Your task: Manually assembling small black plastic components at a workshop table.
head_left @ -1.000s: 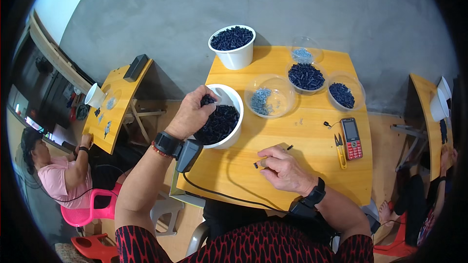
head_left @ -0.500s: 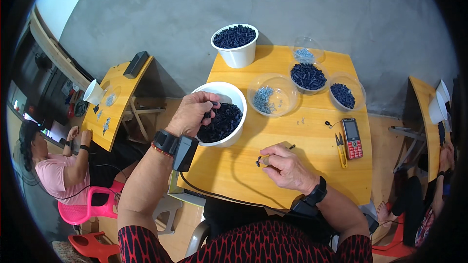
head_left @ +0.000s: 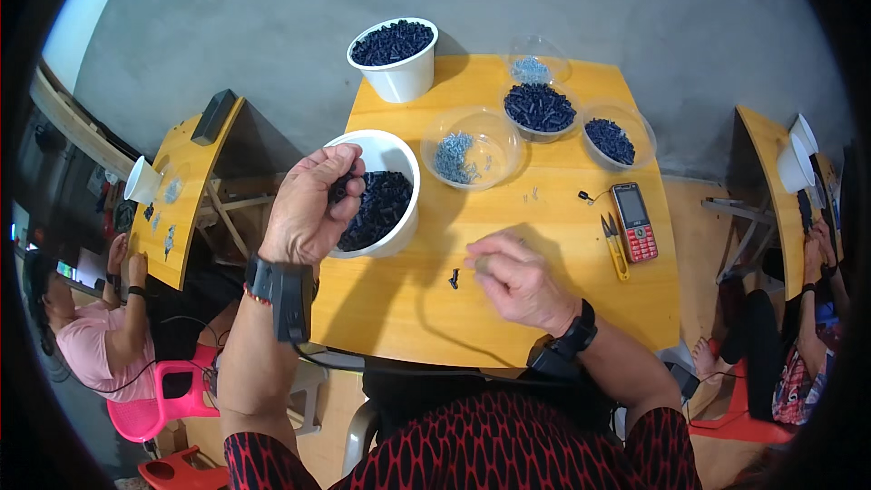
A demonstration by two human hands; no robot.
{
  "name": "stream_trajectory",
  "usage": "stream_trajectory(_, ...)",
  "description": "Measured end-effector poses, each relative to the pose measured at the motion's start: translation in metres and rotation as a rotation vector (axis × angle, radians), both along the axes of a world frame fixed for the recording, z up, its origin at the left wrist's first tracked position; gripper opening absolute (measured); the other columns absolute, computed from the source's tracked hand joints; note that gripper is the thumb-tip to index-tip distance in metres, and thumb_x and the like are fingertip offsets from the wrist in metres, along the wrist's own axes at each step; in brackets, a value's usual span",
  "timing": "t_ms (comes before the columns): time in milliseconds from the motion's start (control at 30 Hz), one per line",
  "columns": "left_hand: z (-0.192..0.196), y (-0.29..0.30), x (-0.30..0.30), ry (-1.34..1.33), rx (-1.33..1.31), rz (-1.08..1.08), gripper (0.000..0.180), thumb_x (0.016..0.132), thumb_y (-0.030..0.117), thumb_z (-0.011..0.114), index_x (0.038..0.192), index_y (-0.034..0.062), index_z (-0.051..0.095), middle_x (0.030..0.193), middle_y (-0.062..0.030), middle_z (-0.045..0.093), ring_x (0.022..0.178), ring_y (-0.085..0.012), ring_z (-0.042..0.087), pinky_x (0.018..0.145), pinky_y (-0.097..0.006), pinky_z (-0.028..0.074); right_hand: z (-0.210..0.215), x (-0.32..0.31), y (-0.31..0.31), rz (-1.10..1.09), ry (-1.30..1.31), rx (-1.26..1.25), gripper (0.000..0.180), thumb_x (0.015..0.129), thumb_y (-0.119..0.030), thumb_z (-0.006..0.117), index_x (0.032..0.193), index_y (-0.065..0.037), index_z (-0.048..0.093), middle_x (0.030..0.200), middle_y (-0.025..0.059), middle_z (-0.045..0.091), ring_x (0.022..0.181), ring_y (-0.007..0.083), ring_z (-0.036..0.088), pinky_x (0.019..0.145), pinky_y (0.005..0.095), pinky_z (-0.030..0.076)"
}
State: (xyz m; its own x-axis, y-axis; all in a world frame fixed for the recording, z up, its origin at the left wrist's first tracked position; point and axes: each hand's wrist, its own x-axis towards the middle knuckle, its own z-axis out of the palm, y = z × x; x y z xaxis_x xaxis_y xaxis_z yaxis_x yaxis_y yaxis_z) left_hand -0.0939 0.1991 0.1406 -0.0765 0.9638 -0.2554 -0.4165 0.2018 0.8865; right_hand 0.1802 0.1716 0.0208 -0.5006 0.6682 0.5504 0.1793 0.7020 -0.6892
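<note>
My left hand is closed on a small black plastic piece, over the left rim of a white bucket. Inside that bucket lies a heap of similar black plastic pieces. My right hand hovers low at the middle of the table, fingers curled and pressed together; whatever they hold, if anything, is hidden. Just left of its fingertips, a single black piece rests on the wood.
Clear tubs of screws and black pieces stand behind, beside another filled bucket. Yellow-handled snips and a red-and-black phone lie at right on the table. People sit at side tables left and right.
The whole view has shifted, so the table sits further left and higher. My left hand has drawn slightly back toward me with its piece. The right fingertips have moved off the lone black piece.
</note>
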Motion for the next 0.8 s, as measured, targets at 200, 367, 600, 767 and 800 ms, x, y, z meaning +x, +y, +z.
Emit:
stream_trajectory(200, 0.017, -0.050, 0.062, 0.046, 0.036, -0.106, 0.011, 0.100, 0.013, 0.057, 0.097, 0.0035, 0.061, 0.089, -0.0037, 0.061, 0.065, -0.0048, 0.051, 0.044, -0.015, 0.031, 0.006, 0.022, 0.015, -0.367, 0.015, -0.001, 0.013, 0.082, 0.006, 0.059, 0.093, 0.006, 0.066, 0.100, 0.0174, 0.063, 0.092, 0.0346, 0.063, 0.079, 0.0399, 0.052)
stream_trajectory(367, -0.031, -0.077, 0.092, -0.063, -0.106, -0.221, 0.009, 0.100, 0.014, 0.059, 0.099, 0.0054, 0.061, 0.084, -0.0012, 0.059, 0.064, -0.0044, 0.052, 0.044, -0.015, 0.033, 0.000, 0.028, 0.013, -0.262, -0.231, -0.089, 0.016, 0.079, 0.005, 0.059, 0.094, 0.005, 0.065, 0.098, 0.0180, 0.060, 0.092, 0.0381, 0.060, 0.082, 0.0430, 0.050)
stream_trajectory(600, -0.109, -0.073, 0.096, 0.052, -0.078, 0.035, 0.008, 0.099, 0.012, 0.061, 0.096, 0.0051, 0.060, 0.083, -0.0003, 0.059, 0.065, -0.0082, 0.053, 0.050, -0.022, 0.041, 0.002, 0.017, 0.000, -0.190, -0.294, 0.006, 0.016, 0.077, 0.006, 0.057, 0.092, 0.003, 0.065, 0.096, 0.0154, 0.058, 0.095, 0.0347, 0.057, 0.084, 0.0419, 0.049)
stream_trajectory(767, -0.127, -0.063, 0.105, 0.988, 0.522, 0.107, 0.009, 0.091, 0.001, 0.065, 0.096, 0.0012, 0.057, 0.084, -0.0104, 0.059, 0.069, -0.0255, 0.056, 0.061, -0.036, 0.046, -0.003, 0.008, -0.005, -0.074, -0.278, 0.026, 0.020, 0.075, 0.011, 0.059, 0.091, 0.002, 0.067, 0.094, 0.0135, 0.059, 0.090, 0.0333, 0.058, 0.081, 0.0395, 0.050)
stream_trajectory(800, -0.128, -0.061, 0.106, 1.190, 0.695, 0.076, 0.010, 0.088, -0.003, 0.064, 0.094, -0.0002, 0.057, 0.084, -0.0141, 0.058, 0.073, -0.0318, 0.057, 0.066, -0.038, 0.047, -0.004, 0.007, -0.006, -0.073, -0.278, 0.024, 0.020, 0.075, 0.011, 0.059, 0.091, 0.002, 0.067, 0.094, 0.0135, 0.059, 0.090, 0.0333, 0.058, 0.081, 0.0395, 0.050)
